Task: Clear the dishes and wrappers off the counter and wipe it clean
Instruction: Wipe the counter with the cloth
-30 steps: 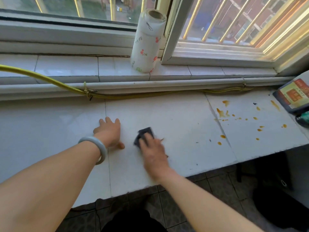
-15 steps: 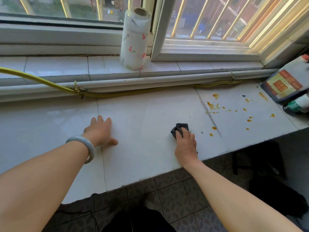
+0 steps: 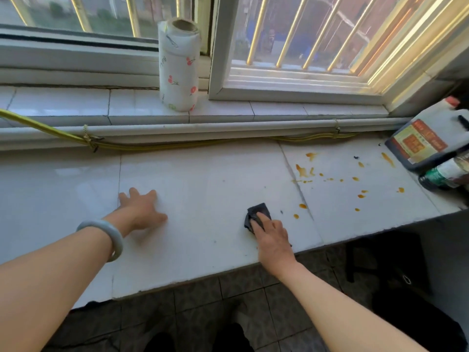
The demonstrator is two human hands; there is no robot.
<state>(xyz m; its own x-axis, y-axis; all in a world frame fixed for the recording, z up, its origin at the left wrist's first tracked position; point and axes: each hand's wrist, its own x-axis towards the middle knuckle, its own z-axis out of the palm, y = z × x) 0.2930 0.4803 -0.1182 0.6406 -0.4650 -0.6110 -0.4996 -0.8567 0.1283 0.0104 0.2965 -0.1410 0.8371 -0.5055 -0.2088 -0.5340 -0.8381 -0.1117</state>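
Wiping stage, approx. halfway by my read. No dishes or wrappers visible on the white tiled surface [image 3: 208, 179]; left and mid tiles look glossy and clean. Still to do: orange sauce spots [image 3: 303, 171] on the right tile, plus a few dark specks.

The small dark grey folded cloth [image 3: 257, 212] sits near the front edge, just left of the nearest spots, under the right hand [image 3: 272, 238], whose fingers lie flat pressing it. The cloth's free corner points twd the window. Its long axis prob. runs near-to-far, but the rear part is hidden.

The left hand [image 3: 142, 208] is spread flat on the surface, holding nothing.
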